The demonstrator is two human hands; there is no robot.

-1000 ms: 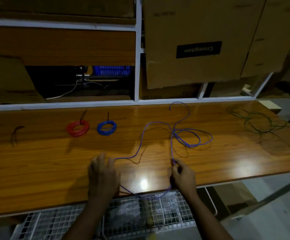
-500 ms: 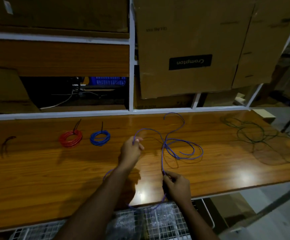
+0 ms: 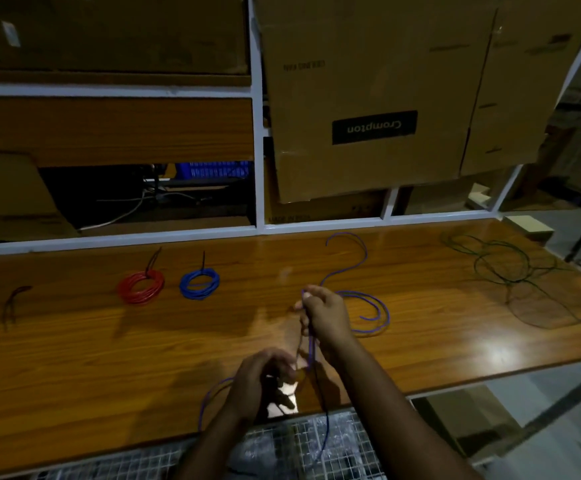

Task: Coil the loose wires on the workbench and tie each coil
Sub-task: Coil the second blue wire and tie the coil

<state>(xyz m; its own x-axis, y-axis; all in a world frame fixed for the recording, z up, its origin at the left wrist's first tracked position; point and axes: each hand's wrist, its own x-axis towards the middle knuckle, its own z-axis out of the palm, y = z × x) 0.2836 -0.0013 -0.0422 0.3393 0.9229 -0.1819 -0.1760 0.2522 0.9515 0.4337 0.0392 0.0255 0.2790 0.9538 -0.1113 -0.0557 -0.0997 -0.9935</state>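
A loose purple wire (image 3: 375, 306) lies in open loops on the wooden workbench (image 3: 74, 375), right of centre. My right hand (image 3: 325, 318) is raised over the bench and pinches a strand of it at the fingertips. My left hand (image 3: 261, 379), nearer the front edge, has its fingers curled round the same wire, which runs taut between both hands. One end hangs over the front edge. A red coil (image 3: 140, 287) and a blue coil (image 3: 199, 284) lie tied at the back left. A loose green wire (image 3: 500, 265) sprawls at the far right.
Dark ties (image 3: 13, 303) lie at the far left of the bench. Cardboard boxes (image 3: 372, 98) fill the white shelf frame behind. A wire mesh basket (image 3: 282, 452) sits under the front edge. A small pale box (image 3: 528, 228) stands at the back right corner.
My left hand has pulled back from the far loops to the front edge. My right hand has moved forward and up with the wire, and the loose loops have shrunk.
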